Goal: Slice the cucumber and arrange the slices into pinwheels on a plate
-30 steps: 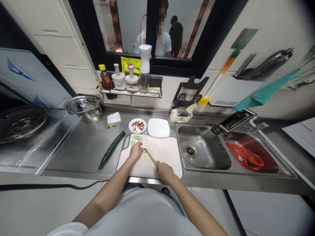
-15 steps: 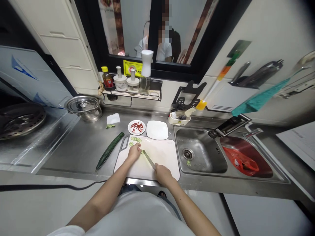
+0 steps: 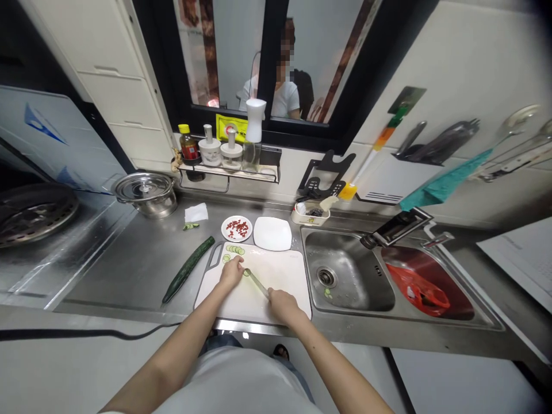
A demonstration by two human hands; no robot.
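My right hand is closed round the handle of a knife, whose blade slants up and left over the white cutting board. A round cucumber slice lies at the blade's tip. Just left of that slice is my left hand, its fingers bent together over the board; what they hold, if anything, is too small to name. Several cucumber slices form a row at the board's upper left, with more slices below them. A whole cucumber rests on the counter left of the board.
Behind the board are a plate of red pieces and a white plate. A lidded steel pot stands back left, near a white paper. At right is a sink; a red bag lies in its second basin.
The camera view has shifted slightly, so the whole scene sits a little lower and further left. Both hands stay at the board, with the knife still in my right hand.
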